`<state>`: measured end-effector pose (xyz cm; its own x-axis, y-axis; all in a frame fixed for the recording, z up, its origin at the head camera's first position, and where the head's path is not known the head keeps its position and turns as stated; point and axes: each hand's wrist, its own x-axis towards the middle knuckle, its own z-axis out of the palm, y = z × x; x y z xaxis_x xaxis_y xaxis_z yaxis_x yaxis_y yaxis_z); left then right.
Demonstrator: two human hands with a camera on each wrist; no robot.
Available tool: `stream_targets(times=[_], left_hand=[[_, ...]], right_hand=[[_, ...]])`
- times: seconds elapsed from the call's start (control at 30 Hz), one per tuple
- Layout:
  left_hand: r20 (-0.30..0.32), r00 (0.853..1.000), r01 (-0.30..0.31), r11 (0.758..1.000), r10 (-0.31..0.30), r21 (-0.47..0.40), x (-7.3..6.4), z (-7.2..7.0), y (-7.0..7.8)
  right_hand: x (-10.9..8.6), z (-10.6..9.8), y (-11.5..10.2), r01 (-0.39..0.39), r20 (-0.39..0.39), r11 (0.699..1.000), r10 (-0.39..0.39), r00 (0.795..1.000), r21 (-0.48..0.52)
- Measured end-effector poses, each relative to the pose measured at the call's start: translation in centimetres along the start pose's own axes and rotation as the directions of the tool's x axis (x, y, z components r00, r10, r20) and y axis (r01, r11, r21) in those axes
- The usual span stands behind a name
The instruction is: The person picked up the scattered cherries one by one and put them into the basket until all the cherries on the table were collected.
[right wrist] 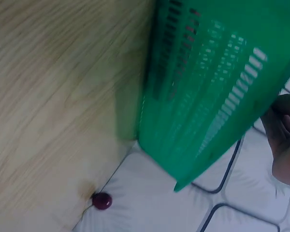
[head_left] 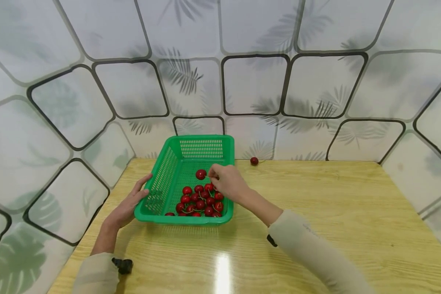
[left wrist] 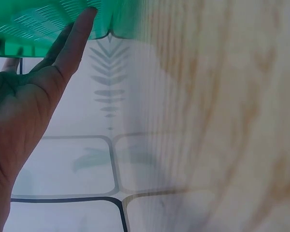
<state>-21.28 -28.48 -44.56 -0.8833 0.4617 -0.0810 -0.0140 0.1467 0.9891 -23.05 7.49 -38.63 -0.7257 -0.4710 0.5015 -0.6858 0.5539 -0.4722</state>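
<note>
A green plastic basket (head_left: 191,220) with slotted walls stands on the wooden table, holding several dark red cherries (head_left: 200,204) heaped toward its near right side. Above them, my right hand (head_left: 229,181) pinches a cherry by its stem, and the red fruit (head_left: 201,174) hangs left of the fingertips inside the basket. My left hand (head_left: 126,204) touches the basket's left side. Its fingers are fairly straight against the outer wall, seen in the left wrist view beside the palm (left wrist: 29,101). The right wrist view shows part of the right hand (right wrist: 286,140) over the rim; the pinched cherry is hidden there.
A single cherry (head_left: 254,161) with its stem lies outside the basket, at the table's back edge by the wall. The wooden table (head_left: 316,216) extends to the right. A patterned covering (head_left: 257,85) rises behind and at both sides.
</note>
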Motion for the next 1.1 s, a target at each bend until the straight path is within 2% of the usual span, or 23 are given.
stream_targets(times=[0.1,0.23,0.4,0.63,0.77,0.93,1.1], left_hand=[[0.003,1.0,-0.007,1.0,0.007,0.004,0.0,0.0,0.1],[0.007,1.0,-0.014,1.0,0.014,0.002,-0.1,0.2,0.1],[0.019,0.999,-0.025,1.0,0.025,-0.004,-0.1,0.3,0.3],[0.002,1.0,-0.007,1.0,0.007,0.017,-0.1,0.3,0.3],[-0.005,1.0,0.006,0.999,-0.006,0.032,-0.2,0.3,0.1],[-0.013,1.0,0.007,1.0,-0.007,0.03,-0.2,0.2,0.2],[-0.016,1.0,0.013,1.0,-0.012,0.026,-0.1,0.3,0.3]], right_hand=[[0.4,1.4,-1.2,-0.011,0.092,1.0,0.012,0.996,-0.007],[0.9,2.9,-2.7,-0.012,0.205,0.999,0.023,0.979,-0.051],[1.5,4.5,-4.1,0.031,0.303,0.99,0.011,0.953,-0.134],[2.1,7.4,-4.8,0.14,0.349,0.945,-0.029,0.937,-0.296],[2.0,8.6,-4.7,0.11,0.376,0.95,0.008,0.927,-0.291],[2.1,8.9,-4.7,0.076,0.382,0.955,0.042,0.923,-0.288],[2.1,8.8,-4.7,0.03,0.427,0.966,0.086,0.9,-0.258]])
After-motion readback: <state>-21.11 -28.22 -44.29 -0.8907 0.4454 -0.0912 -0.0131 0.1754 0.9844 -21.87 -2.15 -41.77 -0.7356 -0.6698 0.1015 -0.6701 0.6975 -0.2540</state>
